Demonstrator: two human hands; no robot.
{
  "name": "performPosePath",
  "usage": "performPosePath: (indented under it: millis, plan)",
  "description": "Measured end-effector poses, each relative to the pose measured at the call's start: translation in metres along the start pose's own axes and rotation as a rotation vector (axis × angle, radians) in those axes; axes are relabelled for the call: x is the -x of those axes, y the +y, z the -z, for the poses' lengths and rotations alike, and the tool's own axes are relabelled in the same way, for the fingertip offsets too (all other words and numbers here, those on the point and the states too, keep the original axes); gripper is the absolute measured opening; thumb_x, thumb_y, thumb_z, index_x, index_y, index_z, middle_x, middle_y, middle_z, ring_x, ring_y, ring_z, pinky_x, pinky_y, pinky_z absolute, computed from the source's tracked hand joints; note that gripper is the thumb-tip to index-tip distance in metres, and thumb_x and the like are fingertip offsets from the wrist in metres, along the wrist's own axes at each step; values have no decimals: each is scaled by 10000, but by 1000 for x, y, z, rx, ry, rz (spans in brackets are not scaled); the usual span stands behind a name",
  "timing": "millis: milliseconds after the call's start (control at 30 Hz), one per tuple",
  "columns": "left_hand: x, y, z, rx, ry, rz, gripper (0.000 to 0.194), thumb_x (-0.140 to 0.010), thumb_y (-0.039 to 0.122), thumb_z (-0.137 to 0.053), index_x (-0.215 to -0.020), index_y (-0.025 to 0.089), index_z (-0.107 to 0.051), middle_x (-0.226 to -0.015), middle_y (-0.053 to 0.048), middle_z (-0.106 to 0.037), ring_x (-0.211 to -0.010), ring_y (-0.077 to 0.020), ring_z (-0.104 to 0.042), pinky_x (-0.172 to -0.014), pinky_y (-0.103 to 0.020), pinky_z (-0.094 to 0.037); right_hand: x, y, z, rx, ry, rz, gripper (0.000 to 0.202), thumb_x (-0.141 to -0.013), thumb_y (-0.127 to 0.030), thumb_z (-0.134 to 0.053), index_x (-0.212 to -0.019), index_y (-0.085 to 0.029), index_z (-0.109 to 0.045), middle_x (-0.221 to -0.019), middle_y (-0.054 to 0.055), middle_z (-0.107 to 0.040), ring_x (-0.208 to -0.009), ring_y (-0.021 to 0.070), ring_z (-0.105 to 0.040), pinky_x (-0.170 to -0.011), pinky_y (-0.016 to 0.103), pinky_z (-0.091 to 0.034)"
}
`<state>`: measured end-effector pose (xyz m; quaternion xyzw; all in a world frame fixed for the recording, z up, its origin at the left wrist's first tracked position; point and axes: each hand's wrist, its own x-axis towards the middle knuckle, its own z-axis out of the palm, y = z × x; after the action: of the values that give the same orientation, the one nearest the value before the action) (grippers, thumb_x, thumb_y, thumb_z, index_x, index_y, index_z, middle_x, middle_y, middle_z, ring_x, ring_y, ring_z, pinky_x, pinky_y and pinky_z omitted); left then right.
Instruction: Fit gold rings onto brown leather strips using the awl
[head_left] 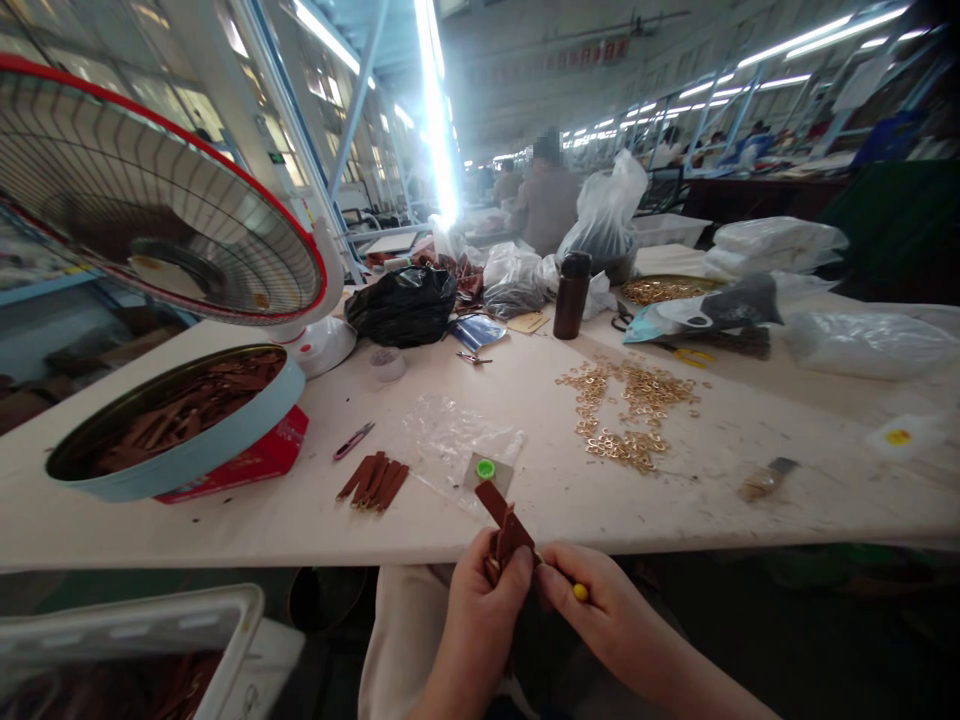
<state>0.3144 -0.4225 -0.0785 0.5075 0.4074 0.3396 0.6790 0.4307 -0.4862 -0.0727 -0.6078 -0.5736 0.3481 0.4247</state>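
Observation:
Just past the table's front edge, my left hand [486,585] is closed around brown leather straps [512,530], with one strap sticking up and to the left. My right hand [589,595] meets it and grips a thin tool with a yellow rounded end [580,592]; most of the tool is hidden by the fingers. A small green round container [486,469] sits on a square piece just beyond the straps. To the left lies a row of finished-looking straps with gold rings [373,482]. Farther right, many gold rings [637,400] are spread over the tabletop.
A round tin [277,400] of leather pieces stands at left on a red box [277,455], under a large fan [322,250]. Snips [352,441] lie nearby. A brown bottle [572,300], plastic bags and a tray of rings stand behind. Below left is a white crate [251,610].

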Motion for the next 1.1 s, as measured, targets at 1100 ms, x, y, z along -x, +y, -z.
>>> performPosePath:
  millis: [1100]
  plan:
    - [3,1,4,10,-53,136,220,-735,370,-552,-663,176,-480,-435,88,-354,-400,-64,-262,-396,-197,-197,2,9,1,164,75,156,70,-835,-193,-484,-799,-181,-544,-674,8,-566,-604,153,-513,-551,235,-374]
